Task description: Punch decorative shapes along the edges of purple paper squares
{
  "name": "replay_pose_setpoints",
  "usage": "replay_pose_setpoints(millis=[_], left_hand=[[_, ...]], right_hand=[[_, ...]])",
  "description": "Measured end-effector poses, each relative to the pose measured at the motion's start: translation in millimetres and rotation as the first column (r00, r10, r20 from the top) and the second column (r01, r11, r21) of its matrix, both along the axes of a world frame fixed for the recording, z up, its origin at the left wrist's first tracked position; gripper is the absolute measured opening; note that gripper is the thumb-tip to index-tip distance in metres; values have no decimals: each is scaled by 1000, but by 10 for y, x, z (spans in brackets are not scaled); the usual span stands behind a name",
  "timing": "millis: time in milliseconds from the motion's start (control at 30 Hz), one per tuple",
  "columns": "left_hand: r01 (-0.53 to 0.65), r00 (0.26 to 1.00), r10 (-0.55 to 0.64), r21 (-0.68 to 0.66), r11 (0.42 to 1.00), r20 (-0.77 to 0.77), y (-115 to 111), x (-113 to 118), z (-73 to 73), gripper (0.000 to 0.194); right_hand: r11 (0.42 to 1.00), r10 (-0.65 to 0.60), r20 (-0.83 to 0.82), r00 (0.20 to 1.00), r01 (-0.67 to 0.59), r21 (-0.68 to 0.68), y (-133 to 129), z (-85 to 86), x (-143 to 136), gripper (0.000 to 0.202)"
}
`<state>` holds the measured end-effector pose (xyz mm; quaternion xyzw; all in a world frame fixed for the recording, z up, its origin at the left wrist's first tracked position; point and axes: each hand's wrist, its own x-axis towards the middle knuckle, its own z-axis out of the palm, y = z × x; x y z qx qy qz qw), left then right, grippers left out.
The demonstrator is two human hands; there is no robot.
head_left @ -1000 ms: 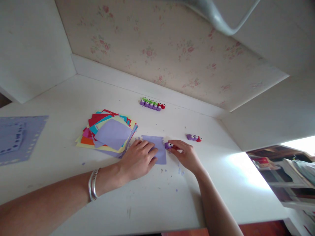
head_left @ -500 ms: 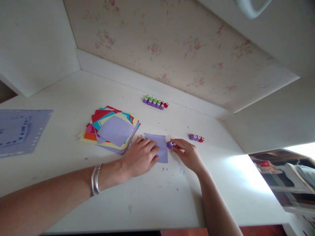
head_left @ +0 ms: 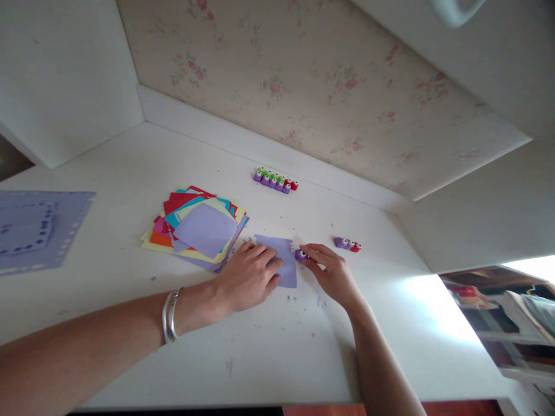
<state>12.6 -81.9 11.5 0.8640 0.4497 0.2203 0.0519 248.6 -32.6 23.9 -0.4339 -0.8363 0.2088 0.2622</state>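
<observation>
My left hand (head_left: 249, 274), with two silver bangles at its wrist, rests palm down on a small purple paper sheet (head_left: 287, 263), fingers slightly bent and apart. At the sheet's right edge, my right hand (head_left: 329, 268) pinches a small purple craft punch (head_left: 300, 255) between thumb and fingers. Small punched notches show along the sheet's upper right edge, near the punch. Whether the paper sits inside the punch's slot is too small to tell. Left of the sheet lies a fanned stack of coloured paper (head_left: 206, 228), with a purple piece on top.
Several purple, green and red punches (head_left: 275, 181) stand in rows near the wall. A short row of purple and red punches (head_left: 347, 244) sits to the right. Purple sheets with punched borders (head_left: 71, 231) lie far left. Paper bits (head_left: 318, 301) are scattered on the white desk (head_left: 182, 370).
Both hands hold nearly the same position on the sheet and the punch. The whole view has shifted very slightly.
</observation>
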Motion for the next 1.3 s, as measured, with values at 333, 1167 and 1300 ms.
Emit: replay_pose_setpoints(millis=[333,1167,1300], left_hand=[[2,1000,-2,-1,1000,2,-4,-4,6,22],[7,1000,-7,8,1000,4,4,3,2,22],[4,1000,-4,10,1000,13,3,10,6,23]], right_hand=[[1000,-9,-2,1000,9,-22,-3,-5,-4,27],[1000,-1,23,1000,0,15,-14,9,-34,27],[1000,2,16,1000,-3,19,-16,3,-50,28]])
